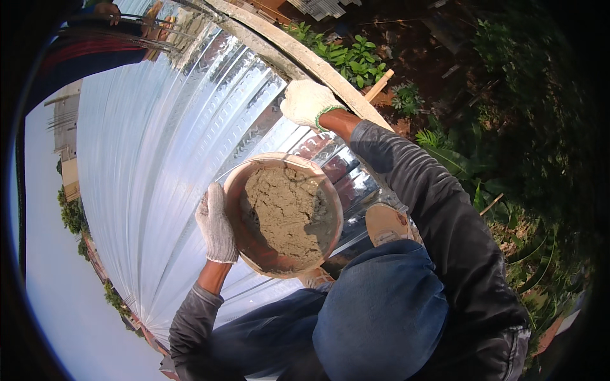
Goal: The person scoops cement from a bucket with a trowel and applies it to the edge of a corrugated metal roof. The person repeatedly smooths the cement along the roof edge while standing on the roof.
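My left hand [215,223] in a white knit glove grips the left side of a pinkish bucket [330,223] with a thin wire handle. The bucket holds grey, cracked, wet-looking mortar [276,213]. Up and to the right of it, my right hand [304,103], also gloved, is closed beside the concrete edge [340,82] of the roof; whatever its fingers hold is hidden. Under both hands lie shiny corrugated metal sheets [146,146]. My tan shoe [386,223] stands on the metal right of the bucket, below my bent jeans-clad knee.
At the upper left another person's hand [108,13] and dark clothing show near thin metal rods [127,32]. Beyond the concrete edge are plants [359,60], bare soil and a wooden stick [379,84] lower down. Sky, trees and buildings [68,171] lie along the left.
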A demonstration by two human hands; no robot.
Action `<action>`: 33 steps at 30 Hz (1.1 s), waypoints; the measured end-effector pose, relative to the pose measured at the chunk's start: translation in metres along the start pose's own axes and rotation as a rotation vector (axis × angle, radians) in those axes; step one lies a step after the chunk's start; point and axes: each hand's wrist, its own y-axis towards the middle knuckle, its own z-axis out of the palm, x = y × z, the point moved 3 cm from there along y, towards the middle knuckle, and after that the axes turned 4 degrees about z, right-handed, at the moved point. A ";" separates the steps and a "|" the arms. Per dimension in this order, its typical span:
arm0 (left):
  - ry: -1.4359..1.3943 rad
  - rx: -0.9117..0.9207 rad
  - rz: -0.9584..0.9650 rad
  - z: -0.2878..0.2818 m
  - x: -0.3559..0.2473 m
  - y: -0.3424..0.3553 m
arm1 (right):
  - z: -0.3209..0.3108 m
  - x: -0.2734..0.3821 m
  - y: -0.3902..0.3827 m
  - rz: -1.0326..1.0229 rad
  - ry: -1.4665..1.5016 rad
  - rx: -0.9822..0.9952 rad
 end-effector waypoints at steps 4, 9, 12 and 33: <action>-0.018 0.010 -0.031 0.012 -0.006 -0.001 | 0.002 -0.033 -0.035 -0.118 0.033 -0.071; 0.043 0.015 -0.021 0.008 -0.009 -0.003 | -0.016 -0.045 -0.063 -0.064 0.208 -0.079; 0.009 -0.029 -0.069 0.020 -0.018 -0.008 | -0.026 -0.046 -0.041 -0.022 0.190 -0.039; 0.142 -0.026 -0.010 0.008 -0.014 -0.021 | -0.095 -0.006 0.150 -0.378 -0.625 -0.188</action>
